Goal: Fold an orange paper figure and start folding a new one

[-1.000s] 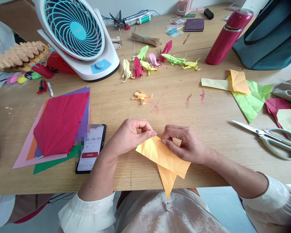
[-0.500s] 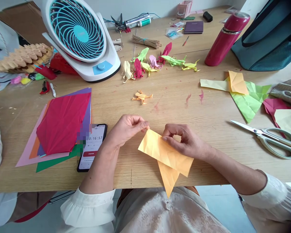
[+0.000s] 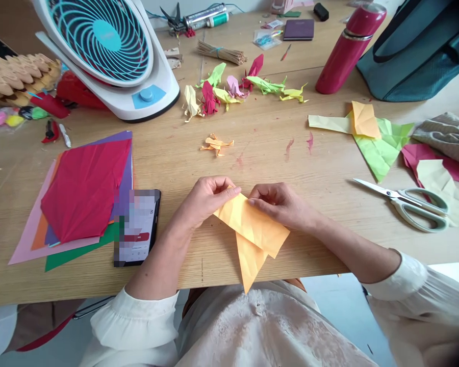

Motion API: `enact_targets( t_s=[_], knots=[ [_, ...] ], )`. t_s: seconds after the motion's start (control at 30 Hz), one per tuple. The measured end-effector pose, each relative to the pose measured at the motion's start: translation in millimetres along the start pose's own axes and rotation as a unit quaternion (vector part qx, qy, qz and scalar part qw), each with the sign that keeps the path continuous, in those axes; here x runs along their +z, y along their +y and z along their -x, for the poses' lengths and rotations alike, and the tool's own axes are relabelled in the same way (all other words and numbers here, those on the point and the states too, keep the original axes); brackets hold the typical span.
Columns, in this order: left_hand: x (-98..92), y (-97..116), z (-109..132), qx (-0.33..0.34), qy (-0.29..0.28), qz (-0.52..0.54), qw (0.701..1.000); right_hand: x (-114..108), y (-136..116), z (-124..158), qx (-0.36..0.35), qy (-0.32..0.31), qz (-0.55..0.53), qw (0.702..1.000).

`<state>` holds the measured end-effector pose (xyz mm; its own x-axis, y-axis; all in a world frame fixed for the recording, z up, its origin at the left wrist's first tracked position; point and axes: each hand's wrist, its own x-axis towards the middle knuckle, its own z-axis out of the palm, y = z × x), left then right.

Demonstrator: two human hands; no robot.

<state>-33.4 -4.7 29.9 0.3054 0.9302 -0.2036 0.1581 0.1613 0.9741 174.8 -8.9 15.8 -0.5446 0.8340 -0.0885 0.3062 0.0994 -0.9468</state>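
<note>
A folded sheet of yellow-orange paper point(image 3: 252, 224) is held between both hands at the table's front edge, its pointed lower flap hanging toward my lap. My left hand point(image 3: 210, 199) pinches its upper left corner between thumb and fingers. Along the upper edge, my right hand point(image 3: 281, 204) grips the paper with thumb and curled fingers. Beyond the hands lies a small orange folded paper figure point(image 3: 217, 145). Farther back sits a cluster of several coloured paper figures, among them a cream one point(image 3: 192, 104) and a green one point(image 3: 266, 85).
To the left are a stack of coloured sheets point(image 3: 84, 188) and a phone point(image 3: 139, 229). Scissors point(image 3: 401, 201) and green paper scraps point(image 3: 382, 148) lie on the right. A fan point(image 3: 156, 97), a red flask point(image 3: 350, 51) and a teal bag point(image 3: 405, 66) stand behind.
My left hand has moved onto the paper's upper left corner. My right hand has shifted left along the upper edge, and the paper sits slightly higher. The whole view has shifted a little.
</note>
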Motion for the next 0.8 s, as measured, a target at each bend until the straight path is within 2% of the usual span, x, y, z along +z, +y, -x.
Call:
enact_targets(
  t_s=[0.3,0.57,0.8],
  knots=[
    [-12.7,-1.9,-5.5,-0.021,0.069,-0.017,0.997,-7.6,9.4,-3.0,0.015,-0.075,0.002,0.997],
    [-33.0,-5.1,-10.2,-0.022,0.123,-0.001,0.992,-13.0,9.9,-0.4,0.004,-0.099,0.044,0.994],
    [-38.9,-10.0,-13.3,-0.025,0.142,0.005,0.99,-18.1,3.6,2.3,0.029,-0.118,0.053,0.991]
  ],
)
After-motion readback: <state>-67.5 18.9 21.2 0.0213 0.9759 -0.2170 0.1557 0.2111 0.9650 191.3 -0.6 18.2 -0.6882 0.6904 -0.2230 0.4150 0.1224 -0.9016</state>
